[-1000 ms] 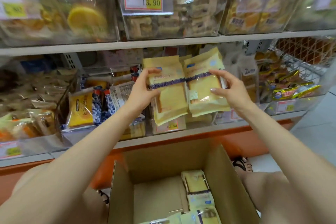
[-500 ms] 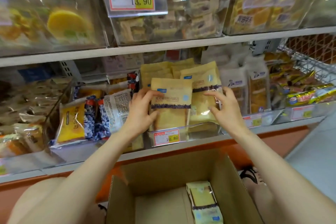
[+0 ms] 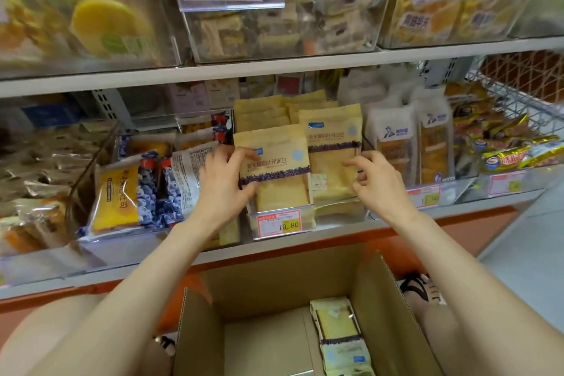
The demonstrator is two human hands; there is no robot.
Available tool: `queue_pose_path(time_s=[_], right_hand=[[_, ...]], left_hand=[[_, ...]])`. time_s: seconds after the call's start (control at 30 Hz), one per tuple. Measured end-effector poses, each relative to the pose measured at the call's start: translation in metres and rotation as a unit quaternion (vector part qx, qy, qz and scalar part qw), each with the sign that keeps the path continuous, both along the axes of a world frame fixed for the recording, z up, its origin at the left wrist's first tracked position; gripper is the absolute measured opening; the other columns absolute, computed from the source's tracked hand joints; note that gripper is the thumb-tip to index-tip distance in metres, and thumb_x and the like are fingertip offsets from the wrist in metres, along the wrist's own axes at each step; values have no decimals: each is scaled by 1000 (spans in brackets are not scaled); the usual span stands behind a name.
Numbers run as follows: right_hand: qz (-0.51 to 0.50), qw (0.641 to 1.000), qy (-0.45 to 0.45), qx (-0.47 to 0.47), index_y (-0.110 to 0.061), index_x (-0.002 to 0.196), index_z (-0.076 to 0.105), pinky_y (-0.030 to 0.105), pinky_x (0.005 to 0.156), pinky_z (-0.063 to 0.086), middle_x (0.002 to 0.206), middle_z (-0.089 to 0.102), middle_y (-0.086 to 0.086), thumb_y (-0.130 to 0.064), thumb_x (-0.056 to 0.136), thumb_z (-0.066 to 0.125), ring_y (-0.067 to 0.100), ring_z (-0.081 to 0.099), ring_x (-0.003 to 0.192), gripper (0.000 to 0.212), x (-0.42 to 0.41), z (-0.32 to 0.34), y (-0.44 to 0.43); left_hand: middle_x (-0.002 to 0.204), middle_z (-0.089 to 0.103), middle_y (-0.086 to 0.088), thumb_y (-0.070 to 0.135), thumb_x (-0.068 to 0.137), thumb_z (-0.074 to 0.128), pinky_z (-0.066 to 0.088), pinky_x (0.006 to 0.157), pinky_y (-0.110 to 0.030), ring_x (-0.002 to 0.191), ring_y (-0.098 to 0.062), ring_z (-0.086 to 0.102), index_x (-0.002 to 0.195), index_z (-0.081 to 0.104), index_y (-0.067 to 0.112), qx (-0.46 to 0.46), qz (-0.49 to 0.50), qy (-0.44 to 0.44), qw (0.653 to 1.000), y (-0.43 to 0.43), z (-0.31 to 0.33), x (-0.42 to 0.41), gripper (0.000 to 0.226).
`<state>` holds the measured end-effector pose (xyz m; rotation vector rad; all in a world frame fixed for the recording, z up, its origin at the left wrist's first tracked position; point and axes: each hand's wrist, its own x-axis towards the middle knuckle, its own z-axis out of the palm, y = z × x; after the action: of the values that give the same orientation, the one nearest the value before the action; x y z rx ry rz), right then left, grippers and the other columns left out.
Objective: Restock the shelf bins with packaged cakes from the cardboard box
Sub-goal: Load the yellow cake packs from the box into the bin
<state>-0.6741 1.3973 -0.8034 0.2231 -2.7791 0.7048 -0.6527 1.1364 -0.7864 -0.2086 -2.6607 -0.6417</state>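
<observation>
Two packs stand shelved: your left hand (image 3: 222,183) grips the left pack (image 3: 274,168); your right hand (image 3: 378,183) curls beside the right pack (image 3: 331,146), hold unclear. Next, reach into the cardboard box (image 3: 375,299).

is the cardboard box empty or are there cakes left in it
Not empty: a few yellow cake packs lie along the right side of the cardboard box; bare cardboard floor shows left of them.

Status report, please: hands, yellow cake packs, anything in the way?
Left hand grips front yellow pack, seated in bin. Right hand at edge of second pack, hold unclear. More packs in cardboard box. Nothing blocking.
</observation>
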Motion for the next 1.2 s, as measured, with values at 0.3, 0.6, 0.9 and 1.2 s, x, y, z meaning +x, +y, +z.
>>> queue_pose_path(time_s=[0.3, 0.6, 0.9, 1.2], right_hand=[[53, 994, 38, 86, -23, 108, 66, 27, 69, 42, 94, 66, -3, -32, 94, 52, 16, 60, 87, 21, 10, 4, -5], [120, 969, -175, 125, -29, 117, 64, 41, 95, 44, 114, 67, 6, -56, 97, 20, 30, 57, 110, 55, -9, -10, -15], [140, 978, -134, 72, -35, 109, 60, 35, 85, 45, 106, 66, -4, -51, 98, 32, 24, 59, 103, 34, -15, -9, -13], [170, 961, -215, -37, -22, 106, 71, 38, 93, 48, 106, 70, 1, -52, 96, 35, 15, 62, 97, 47, -13, -8, -23]], left_hand=[[108, 55, -3, 27, 82, 51, 38, 88, -39, 103, -21, 48, 104, 59, 16, -82, -123, 130, 980, 22, -3, 15, 26], [113, 64, 13, 46, 91, 48, 34, 90, -27, 108, -11, 54, 120, 52, 27, -180, -201, -38, 962, 24, -23, 6, 35], [112, 62, 12, 47, 90, 48, 37, 85, -28, 107, -12, 55, 115, 55, 28, -201, -165, -49, 964, 29, -24, -3, 33], [108, 68, -2, 45, 87, 52, 51, 83, -35, 95, -23, 63, 113, 52, 24, -196, -154, -166, 954, 34, -24, -7, 34]])
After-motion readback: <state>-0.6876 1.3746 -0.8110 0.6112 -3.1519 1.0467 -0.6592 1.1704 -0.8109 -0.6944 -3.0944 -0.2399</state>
